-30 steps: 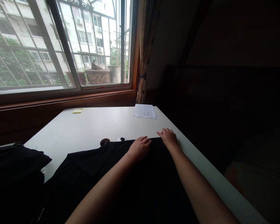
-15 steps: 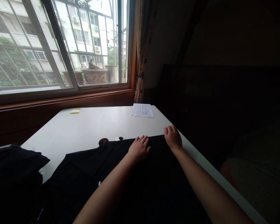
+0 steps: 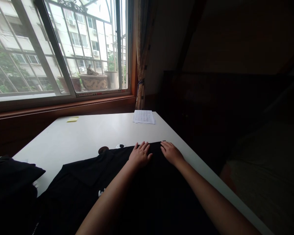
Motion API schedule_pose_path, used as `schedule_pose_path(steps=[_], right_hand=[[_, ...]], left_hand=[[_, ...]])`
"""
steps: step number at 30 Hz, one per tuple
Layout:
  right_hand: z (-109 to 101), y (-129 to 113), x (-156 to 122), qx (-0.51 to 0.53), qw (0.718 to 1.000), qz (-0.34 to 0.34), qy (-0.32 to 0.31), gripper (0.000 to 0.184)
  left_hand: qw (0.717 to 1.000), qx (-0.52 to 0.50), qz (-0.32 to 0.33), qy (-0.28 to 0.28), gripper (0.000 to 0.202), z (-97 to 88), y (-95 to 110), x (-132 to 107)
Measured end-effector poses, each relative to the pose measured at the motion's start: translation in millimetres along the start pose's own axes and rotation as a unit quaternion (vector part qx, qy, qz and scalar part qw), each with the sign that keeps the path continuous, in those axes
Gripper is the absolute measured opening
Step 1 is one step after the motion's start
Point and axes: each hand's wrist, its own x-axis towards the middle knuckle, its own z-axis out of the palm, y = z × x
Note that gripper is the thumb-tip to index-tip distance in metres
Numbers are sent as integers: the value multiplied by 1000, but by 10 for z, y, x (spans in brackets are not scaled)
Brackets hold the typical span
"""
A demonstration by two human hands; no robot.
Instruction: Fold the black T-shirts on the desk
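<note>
A black garment (image 3: 88,173), perhaps a T-shirt, lies spread over the near part of the white table, with a bit of white print showing beside my left forearm. My left hand (image 3: 140,154) rests flat on its far edge, fingers stretched and slightly apart. To the right, my right hand (image 3: 171,152) lies on the cloth near the far right corner, palm down with fingers extended. Neither hand grips the fabric. The dark cloth's near part fades into shadow, and my left arm covers some of the print.
A folded pile of black clothing (image 3: 12,182) sits at the left. Beyond the garment's edge are a brown round object (image 3: 103,150) and a white-and-black disc (image 3: 121,146). Papers (image 3: 144,117) and yellow sticky notes (image 3: 73,119) lie toward the far edge of the white table (image 3: 100,130).
My right hand has moved left, from the table's right side onto the cloth, and its curled fingers are now laid out flat. My left hand stays on the cloth. The view has shifted slightly right.
</note>
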Motion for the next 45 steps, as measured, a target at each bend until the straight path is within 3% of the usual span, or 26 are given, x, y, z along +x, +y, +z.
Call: schedule_pose_path(steps=[10, 19, 28, 33, 40, 45], right_hand=[[23, 70, -41, -17, 996, 56, -60, 49], [25, 87, -27, -7, 989, 93, -115, 59], [-23, 31, 3, -12, 981, 114, -159, 65], [-53, 20, 21, -15, 977, 121, -175, 66], [-90, 56, 53, -11, 975, 116, -189, 68], [-74, 86, 51, -10, 974, 116, -192, 68]], left_hand=[[999, 4, -49, -8, 58, -6, -29, -39], [994, 22, -102, -14, 58, -98, -287, -236], [992, 38, -121, -11, 31, -469, -798, -503], [991, 31, -132, -20, 19, -684, -986, -627], [983, 14, -176, -54, 13, -844, -1149, -690], [976, 9, -207, -64, 19, -852, -1253, -657]])
